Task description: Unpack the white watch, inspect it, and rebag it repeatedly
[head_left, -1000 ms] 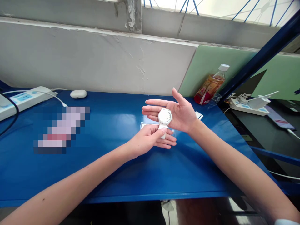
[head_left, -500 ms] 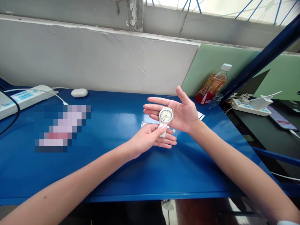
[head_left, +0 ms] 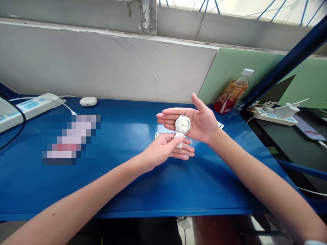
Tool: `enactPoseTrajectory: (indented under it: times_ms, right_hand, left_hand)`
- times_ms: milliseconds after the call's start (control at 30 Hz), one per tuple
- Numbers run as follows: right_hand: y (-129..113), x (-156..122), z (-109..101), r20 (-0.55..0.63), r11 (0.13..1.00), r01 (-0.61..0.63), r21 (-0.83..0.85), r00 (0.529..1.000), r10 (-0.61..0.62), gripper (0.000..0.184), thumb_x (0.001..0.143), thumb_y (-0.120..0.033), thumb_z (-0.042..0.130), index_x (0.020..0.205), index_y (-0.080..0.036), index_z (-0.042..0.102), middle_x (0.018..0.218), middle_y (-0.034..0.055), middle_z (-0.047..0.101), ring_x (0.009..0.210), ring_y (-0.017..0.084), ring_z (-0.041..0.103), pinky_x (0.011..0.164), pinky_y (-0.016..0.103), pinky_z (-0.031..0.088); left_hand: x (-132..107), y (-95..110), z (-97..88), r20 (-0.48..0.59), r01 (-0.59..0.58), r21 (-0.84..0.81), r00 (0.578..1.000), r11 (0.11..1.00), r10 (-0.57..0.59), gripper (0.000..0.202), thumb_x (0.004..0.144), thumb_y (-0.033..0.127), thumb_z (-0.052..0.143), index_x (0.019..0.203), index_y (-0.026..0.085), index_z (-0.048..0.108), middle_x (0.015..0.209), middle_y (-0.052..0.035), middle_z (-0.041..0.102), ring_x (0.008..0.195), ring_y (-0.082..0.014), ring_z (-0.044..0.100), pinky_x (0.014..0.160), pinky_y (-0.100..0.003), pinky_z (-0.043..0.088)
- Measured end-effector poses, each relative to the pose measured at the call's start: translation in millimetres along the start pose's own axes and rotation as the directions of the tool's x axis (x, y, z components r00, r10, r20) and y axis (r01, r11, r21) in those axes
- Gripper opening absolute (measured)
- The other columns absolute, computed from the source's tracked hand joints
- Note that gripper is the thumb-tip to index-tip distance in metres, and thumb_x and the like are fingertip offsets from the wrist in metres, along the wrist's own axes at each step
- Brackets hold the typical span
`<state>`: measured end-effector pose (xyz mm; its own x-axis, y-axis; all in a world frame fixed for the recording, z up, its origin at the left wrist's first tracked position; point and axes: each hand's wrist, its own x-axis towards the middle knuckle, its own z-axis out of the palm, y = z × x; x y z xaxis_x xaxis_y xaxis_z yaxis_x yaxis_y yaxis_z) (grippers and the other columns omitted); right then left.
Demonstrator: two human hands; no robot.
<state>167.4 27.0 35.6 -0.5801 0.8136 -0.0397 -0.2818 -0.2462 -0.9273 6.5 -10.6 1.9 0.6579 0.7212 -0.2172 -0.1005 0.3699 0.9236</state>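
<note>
A white wristwatch (head_left: 183, 124) with a pale round dial lies face up against my right hand (head_left: 199, 122), which is held flat, palm up, above the blue table (head_left: 122, 177). My left hand (head_left: 166, 149) sits just below it and pinches the watch's white strap between thumb and forefinger. A clear plastic case (head_left: 160, 135) lies on the table under both hands, mostly hidden by them.
A white earbud case (head_left: 88, 101) and a white power strip (head_left: 28, 107) with cables lie at the back left. A blurred patch (head_left: 70, 139) covers something at the left. A tea bottle (head_left: 232, 92) leans at the back right, beside a second power strip (head_left: 276, 114).
The watch has tilted so its dial faces the camera more. Both hands stayed in nearly the same place, shifting slightly right.
</note>
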Motion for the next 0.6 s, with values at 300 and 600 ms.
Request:
enactPoseTrajectory:
  times_ms: [300,600]
  right_hand:
    - [-11.9,-5.5,1.5,-0.083,0.983,0.029,-0.181,0.996,-0.044,0.068,0.09,-0.072,0.033,0.114,-0.021,0.069,0.121,0.0103,0.072,0.12,0.031,0.063,0.101,0.051,0.049]
    - [12.0,-38.3,1.0,-0.332,0.818,0.281,-0.502,0.811,-0.482,0.032,0.094,-0.049,0.051,0.111,-0.028,0.068,0.12,0.0051,0.073,0.122,0.026,0.062,0.103,0.046,0.049]
  left_hand:
    - [1.2,-5.0,4.6,-0.012,-0.086,0.059,0.996,0.995,0.087,0.047,0.091,0.053,0.063,0.101,0.007,0.066,0.094,-0.0176,0.076,0.087,-0.0281,0.076,0.085,-0.044,0.059]
    - [-5.2,1.7,-9.1,-0.151,-0.253,0.727,0.848,0.638,0.508,0.027,0.1,0.039,0.05,0.097,0.018,0.067,0.092,-0.0071,0.074,0.086,-0.0225,0.069,0.072,-0.031,0.052]
